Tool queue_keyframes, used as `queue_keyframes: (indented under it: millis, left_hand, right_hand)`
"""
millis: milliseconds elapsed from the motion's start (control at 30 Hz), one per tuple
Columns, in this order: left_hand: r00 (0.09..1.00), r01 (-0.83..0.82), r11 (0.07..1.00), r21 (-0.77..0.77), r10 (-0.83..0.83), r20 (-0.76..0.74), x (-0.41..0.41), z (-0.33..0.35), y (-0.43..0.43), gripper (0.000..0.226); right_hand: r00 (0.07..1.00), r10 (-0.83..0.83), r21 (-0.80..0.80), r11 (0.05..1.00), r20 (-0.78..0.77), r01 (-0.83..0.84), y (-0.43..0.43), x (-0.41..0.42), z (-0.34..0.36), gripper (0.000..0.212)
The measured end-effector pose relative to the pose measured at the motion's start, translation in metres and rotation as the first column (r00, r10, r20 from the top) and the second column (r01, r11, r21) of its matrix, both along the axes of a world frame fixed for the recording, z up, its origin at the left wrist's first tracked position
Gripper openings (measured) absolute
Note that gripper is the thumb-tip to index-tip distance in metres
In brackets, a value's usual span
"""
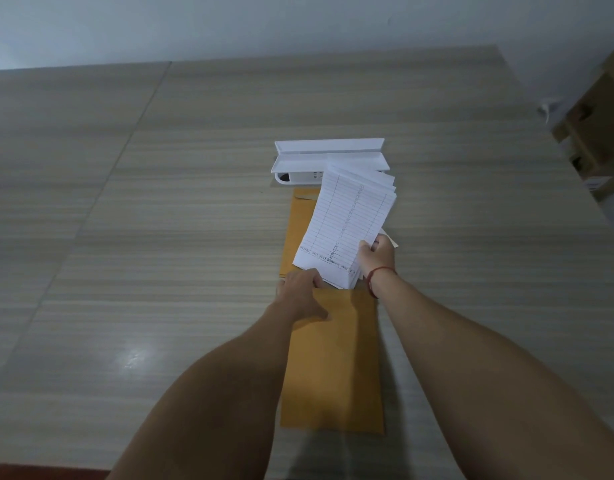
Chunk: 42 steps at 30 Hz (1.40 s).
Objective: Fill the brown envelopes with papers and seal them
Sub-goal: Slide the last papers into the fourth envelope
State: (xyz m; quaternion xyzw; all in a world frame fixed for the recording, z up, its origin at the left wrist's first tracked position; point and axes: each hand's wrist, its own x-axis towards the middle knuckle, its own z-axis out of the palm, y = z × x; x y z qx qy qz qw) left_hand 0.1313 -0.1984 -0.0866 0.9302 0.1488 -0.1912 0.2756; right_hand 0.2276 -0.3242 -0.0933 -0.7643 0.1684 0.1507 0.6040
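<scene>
A brown envelope [336, 362] lies lengthwise on the wooden table, its mouth at the far end. My left hand [300, 289] grips the envelope's mouth at its left corner and holds it apart. My right hand [376, 256] pinches the lower right side of a stack of white lined papers [350, 223]. The stack's near end is tucked into the envelope's mouth, and the rest stands up and leans away from me. More brown envelopes [300, 216] lie flat on the table under and beyond the papers.
A white plastic desk socket box [309, 161] with a raised lid sits in the table behind the papers. Cardboard boxes [596, 140] stand off the table's right edge. A wall runs along the far side of the table [160, 202].
</scene>
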Motion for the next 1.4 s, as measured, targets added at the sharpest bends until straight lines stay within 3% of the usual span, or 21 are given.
queue_keyframes:
  millis: [100,300,533,633,900,1133,1267,1400]
  left_hand:
    - [1.000,-0.025,1.000,-0.015,0.025,0.011,0.000,0.001,0.000,0.053]
    - [0.997,-0.057,0.998,0.030,0.055,0.062,0.002,0.003,0.002,0.044]
    - [0.981,-0.120,0.992,0.027,0.114,0.155,0.005,-0.003,0.000,0.014]
    - [0.971,-0.142,0.989,0.039,0.132,0.200,0.006,-0.008,-0.003,0.014]
    - [0.926,-0.199,0.980,0.030,0.178,0.334,0.005,-0.011,-0.004,0.013]
    - [0.931,-0.101,0.995,-0.015,0.100,0.350,0.009,-0.012,-0.008,0.012]
    - [0.921,-0.129,0.991,-0.028,0.130,0.366,0.010,-0.016,-0.003,0.012]
    - [0.916,-0.073,0.997,-0.020,0.074,0.395,0.009,-0.014,-0.003,0.011]
  right_hand:
    - [0.999,0.030,-0.011,1.000,-0.013,-0.030,-0.004,-0.002,-0.005,0.009]
    - [0.993,0.122,-0.064,0.991,-0.001,-0.122,-0.007,-0.004,-0.004,0.023]
    - [0.966,0.259,-0.303,0.920,-0.001,-0.247,-0.014,-0.007,-0.004,0.022]
    - [0.948,0.318,-0.328,0.892,-0.030,-0.310,-0.016,-0.013,0.000,0.013]
    - [0.894,0.448,-0.367,0.826,-0.034,-0.428,-0.024,-0.017,-0.003,0.020]
    - [0.964,0.255,-0.286,0.931,0.072,-0.225,-0.017,-0.013,0.007,0.020]
    - [0.926,0.377,-0.411,0.846,0.013,-0.339,-0.023,-0.013,0.003,0.015]
    - [0.932,0.363,-0.354,0.871,-0.004,-0.341,-0.030,-0.013,0.000,0.016]
